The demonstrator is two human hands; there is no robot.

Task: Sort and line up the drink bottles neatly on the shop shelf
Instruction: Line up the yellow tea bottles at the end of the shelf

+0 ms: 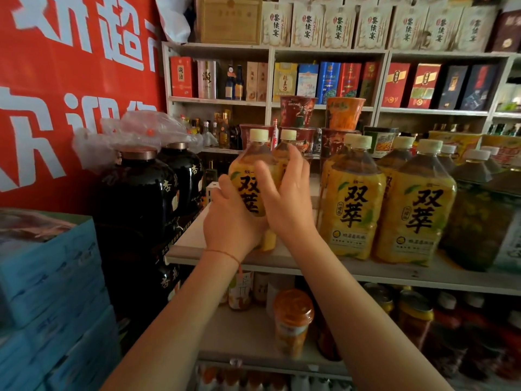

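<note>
My left hand (231,221) was wrapped round the low side of the front yellow tea bottle (249,187), upright on the white shelf (380,270); my right hand (287,196) lay against its right flank, fingers curled toward the second bottle (286,149) just behind, though I couldn't tell if they actually gripped it. The lined-up yellow bottles (352,204) stood right of my right hand, with bare shelf between, black jars (141,198) hemming the left, and the front edge just below my wrists.

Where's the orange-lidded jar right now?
In the head view, the orange-lidded jar stands on the lower shelf, between the person's forearms, below the yellow tea bottles.
</note>
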